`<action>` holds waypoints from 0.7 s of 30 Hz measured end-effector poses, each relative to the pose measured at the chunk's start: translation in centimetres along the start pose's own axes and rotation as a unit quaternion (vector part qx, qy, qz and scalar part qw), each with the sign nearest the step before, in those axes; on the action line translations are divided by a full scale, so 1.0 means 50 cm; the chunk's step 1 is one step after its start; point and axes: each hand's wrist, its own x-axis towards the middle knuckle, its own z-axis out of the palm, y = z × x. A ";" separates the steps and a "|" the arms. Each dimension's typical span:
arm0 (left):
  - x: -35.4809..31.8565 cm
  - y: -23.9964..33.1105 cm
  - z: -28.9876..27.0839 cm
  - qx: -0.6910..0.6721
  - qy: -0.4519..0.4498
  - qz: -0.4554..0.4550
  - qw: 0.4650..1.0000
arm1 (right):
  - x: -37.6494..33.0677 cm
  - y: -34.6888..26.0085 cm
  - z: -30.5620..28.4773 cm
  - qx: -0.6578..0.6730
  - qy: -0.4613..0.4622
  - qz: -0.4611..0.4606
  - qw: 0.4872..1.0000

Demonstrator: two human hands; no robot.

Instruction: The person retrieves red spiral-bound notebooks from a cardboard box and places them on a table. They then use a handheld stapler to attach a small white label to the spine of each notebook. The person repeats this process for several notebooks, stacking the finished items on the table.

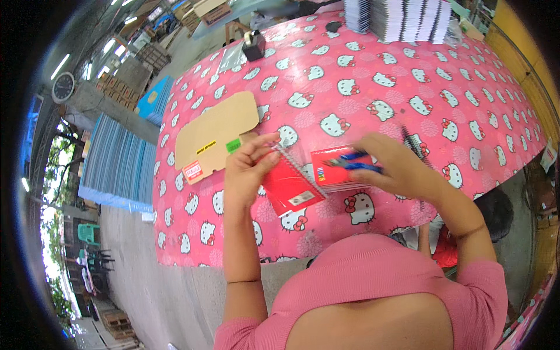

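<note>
My left hand (pixel 249 169) pinches the upper corner of a red spiral notebook (pixel 286 182), which is tilted with its wire-bound edge facing right. In my right hand (pixel 402 166) is a pair of blue-handled pliers (pixel 363 167), its jaws pointing left toward that notebook but apart from its binding. Beneath the pliers lies a small stack of red notebooks (pixel 325 179), partly covered by my right hand. Dark spiral binding coils (pixel 413 141) rest on the table just beyond my right wrist.
A flat brown cardboard piece (pixel 217 131) with stickers lies left of my left hand on the pink patterned tablecloth (pixel 315 242). Farther back stands a black tape dispenser (pixel 254 46). Tall stacks of bound pads (pixel 408 20) fill the far right; bluish stacks (pixel 116 163) stand beyond the left edge.
</note>
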 end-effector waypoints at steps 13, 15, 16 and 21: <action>-0.058 -0.120 -0.041 0.414 0.282 0.230 0.835 | -0.278 0.126 0.236 -0.112 0.047 0.083 0.989; -0.064 -0.172 0.007 0.465 0.173 0.216 0.841 | -0.280 0.133 0.237 -0.116 0.049 0.091 0.988; -0.078 -0.243 0.012 0.472 0.125 0.159 0.858 | -0.278 0.131 0.238 -0.123 0.036 0.105 0.986; -0.093 -0.318 0.079 0.443 0.078 0.114 0.886 | -0.278 0.136 0.234 -0.110 0.036 0.116 0.987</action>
